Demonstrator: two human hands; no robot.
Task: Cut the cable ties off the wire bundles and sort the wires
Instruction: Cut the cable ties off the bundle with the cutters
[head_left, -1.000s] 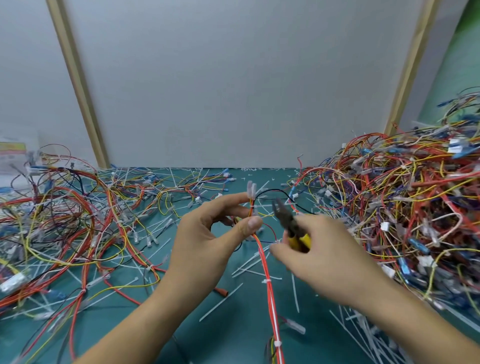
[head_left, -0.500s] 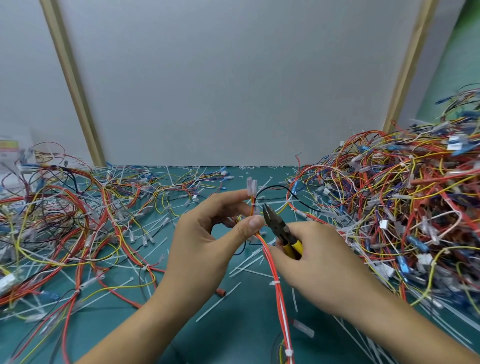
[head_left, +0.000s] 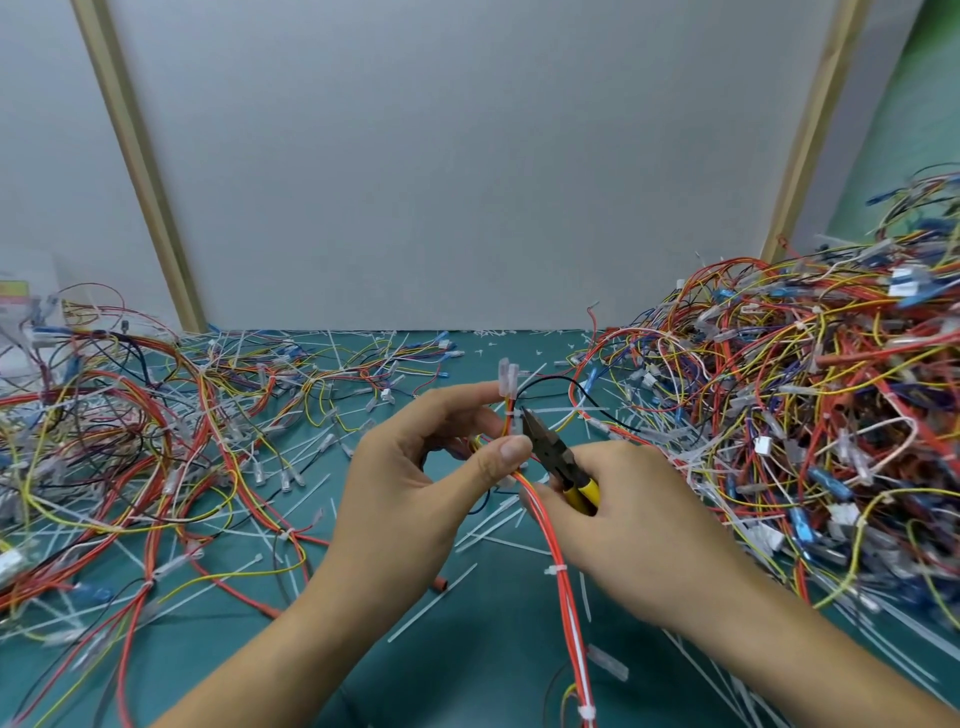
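My left hand (head_left: 415, 483) pinches a thin bundle of red, orange and yellow wires (head_left: 558, 561) between thumb and fingers, just below its clear connector ends (head_left: 507, 375). A white cable tie (head_left: 511, 414) wraps the bundle right above my thumb. My right hand (head_left: 639, 525) grips yellow-handled cutters (head_left: 558, 462), whose dark jaws point up-left with their tip at that tie. Further white ties (head_left: 555, 570) bind the bundle lower down, where it trails toward me.
A tall tangled heap of tied wire bundles (head_left: 810, 415) fills the right side. Loose sorted wires (head_left: 130, 447) spread over the left of the green mat (head_left: 467, 675). Cut white tie pieces (head_left: 431, 605) litter the mat. A grey panel wall stands behind.
The cutters have moved left and slightly up, from beside the bundle to the tie above my left thumb. My left hand has kept its pinch on the wires.
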